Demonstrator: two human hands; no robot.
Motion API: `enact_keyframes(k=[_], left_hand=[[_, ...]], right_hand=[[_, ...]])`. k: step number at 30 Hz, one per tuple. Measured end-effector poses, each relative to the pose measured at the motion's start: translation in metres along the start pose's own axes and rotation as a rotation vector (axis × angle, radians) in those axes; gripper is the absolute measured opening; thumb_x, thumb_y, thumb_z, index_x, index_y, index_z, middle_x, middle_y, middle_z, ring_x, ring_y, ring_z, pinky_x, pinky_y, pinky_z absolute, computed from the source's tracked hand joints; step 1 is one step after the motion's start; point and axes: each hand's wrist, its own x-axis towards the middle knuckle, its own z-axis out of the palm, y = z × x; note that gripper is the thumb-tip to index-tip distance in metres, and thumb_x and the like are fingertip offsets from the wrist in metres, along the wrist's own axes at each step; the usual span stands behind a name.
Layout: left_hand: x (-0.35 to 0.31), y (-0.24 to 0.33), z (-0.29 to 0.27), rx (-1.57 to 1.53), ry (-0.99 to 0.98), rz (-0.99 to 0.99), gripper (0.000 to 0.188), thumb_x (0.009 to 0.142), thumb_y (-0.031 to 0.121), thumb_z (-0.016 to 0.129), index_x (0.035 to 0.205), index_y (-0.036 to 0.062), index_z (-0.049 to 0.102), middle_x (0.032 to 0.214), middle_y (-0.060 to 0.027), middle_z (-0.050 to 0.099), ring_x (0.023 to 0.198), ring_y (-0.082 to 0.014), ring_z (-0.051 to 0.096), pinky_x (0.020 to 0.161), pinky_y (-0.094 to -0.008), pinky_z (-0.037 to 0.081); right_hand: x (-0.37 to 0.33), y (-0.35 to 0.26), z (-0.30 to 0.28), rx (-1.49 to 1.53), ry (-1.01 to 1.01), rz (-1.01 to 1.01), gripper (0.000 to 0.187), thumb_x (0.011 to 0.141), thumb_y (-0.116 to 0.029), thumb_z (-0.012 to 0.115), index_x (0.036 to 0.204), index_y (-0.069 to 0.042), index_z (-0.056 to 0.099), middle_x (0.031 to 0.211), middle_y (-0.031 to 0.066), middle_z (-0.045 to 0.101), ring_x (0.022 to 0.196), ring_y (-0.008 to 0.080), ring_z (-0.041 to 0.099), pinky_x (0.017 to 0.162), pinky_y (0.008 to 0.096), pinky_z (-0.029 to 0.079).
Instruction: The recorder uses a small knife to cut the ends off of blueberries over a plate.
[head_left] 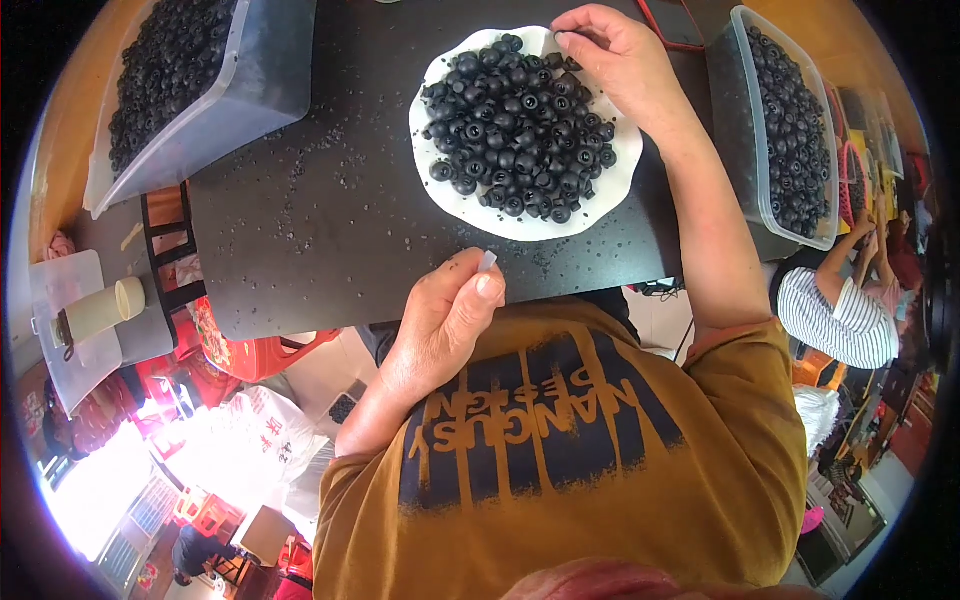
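A white plate with a wavy rim [425, 190] bears a heap of small round black parts [520, 125], several showing a hole in the middle. At the plate's upper right edge my right hand [630, 65] pinches a small black part [560, 36] between thumb and fingertips, mostly covered by the fingers. My left hand [445, 315] is closed near the table's front edge, below the plate. From between its thumb and forefinger sticks the tip of a small whitish translucent piece [487, 261]; the fist hides the rest.
Clear plastic tubs full of black parts stand left [270, 75] and right [765, 150] on the dark table [350, 240]. Black crumbs are scattered there. A red-edged flat dark object [672, 22] lies at the top. A person in a striped shirt [840, 315] is at the right.
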Motion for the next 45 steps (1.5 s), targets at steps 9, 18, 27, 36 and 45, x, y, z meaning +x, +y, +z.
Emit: enact_keyframes(k=[9,18,27,36,45], left_hand=[[0.002,-0.002,0.005,-0.023,0.023,0.026,0.046,0.088,0.047,0.044,0.074,0.0036,0.046,0.060,0.0047,0.034,0.054,-0.0039,0.030,0.047,-0.0193,0.026],[-0.001,-0.001,0.003,-0.032,0.068,0.088,0.045,0.088,0.046,0.044,0.074,0.0040,0.044,0.055,0.0056,0.031,0.048,-0.0031,0.027,0.042,-0.0190,0.021],[0.001,0.020,0.005,-0.013,0.109,0.169,0.034,0.089,0.036,0.049,0.077,0.0042,0.049,0.066,0.0042,0.043,0.061,-0.0042,0.036,0.053,-0.0188,0.031],[-0.003,0.023,0.010,-0.069,0.178,0.384,0.025,0.081,0.024,0.063,0.082,0.0010,0.052,0.070,0.0002,0.050,0.064,-0.0058,0.043,0.056,-0.0198,0.037],[-0.003,0.021,0.013,0.025,0.236,0.429,0.024,0.080,0.022,0.065,0.083,0.0013,0.054,0.070,-0.0028,0.053,0.065,-0.0069,0.046,0.056,-0.0208,0.039]], right_hand=[[0.020,0.037,0.002,0.835,0.073,0.187,0.006,0.083,-0.005,0.055,0.087,-0.001,0.057,0.078,0.0067,0.060,0.072,0.0149,0.058,0.065,0.0257,0.048],[-0.027,0.026,-0.022,1.602,-0.196,0.269,0.017,0.086,-0.009,0.050,0.099,0.002,0.053,0.094,0.0143,0.057,0.082,0.0187,0.057,0.074,0.0286,0.048],[-0.119,-0.011,0.026,1.620,-0.512,0.433,0.024,0.092,-0.017,0.042,0.105,0.001,0.050,0.095,0.0143,0.059,0.069,0.0141,0.052,0.061,0.0256,0.046],[-0.136,-0.024,0.032,1.481,-0.524,0.378,0.021,0.089,-0.017,0.048,0.101,-0.001,0.052,0.102,0.0141,0.057,0.077,0.0159,0.056,0.066,0.0251,0.047],[-0.140,-0.016,0.038,1.412,-0.599,0.255,0.032,0.083,-0.012,0.054,0.111,0.003,0.049,0.103,0.0148,0.057,0.088,0.0194,0.058,0.077,0.0279,0.049]])
